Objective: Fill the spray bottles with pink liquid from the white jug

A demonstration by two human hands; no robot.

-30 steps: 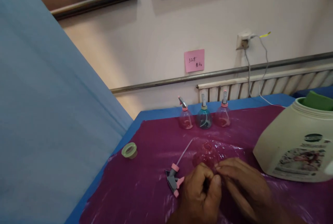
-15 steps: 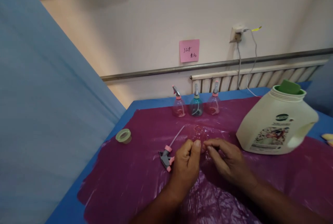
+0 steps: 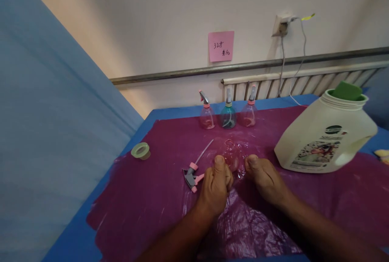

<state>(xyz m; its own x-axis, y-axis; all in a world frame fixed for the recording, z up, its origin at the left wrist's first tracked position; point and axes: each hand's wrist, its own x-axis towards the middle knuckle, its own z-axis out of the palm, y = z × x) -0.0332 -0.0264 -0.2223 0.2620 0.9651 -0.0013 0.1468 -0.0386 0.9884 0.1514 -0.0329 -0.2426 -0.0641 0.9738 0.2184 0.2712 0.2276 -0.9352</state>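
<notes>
Although from here I cannot tell whether the curled left hand (image 3: 215, 184) and right hand (image 3: 267, 179) grip anything, they are apart, with a round, clear-pink plastic bottle (image 3: 232, 157) just beyond them on purple plastic sheeting (image 3: 146, 205).

Shows as a blue-covered table (image 3: 77, 239), overlaid with a purple plastic sheet (image 3: 146, 221). Carries there three trigger spray bottles (image 3: 228, 119) in a row, an open pink bottle (image 3: 228, 153), a loose trigger spray head (image 3: 190, 177), a pale green cap (image 3: 140, 150) and a cream plastic jug (image 3: 304, 136).
</notes>
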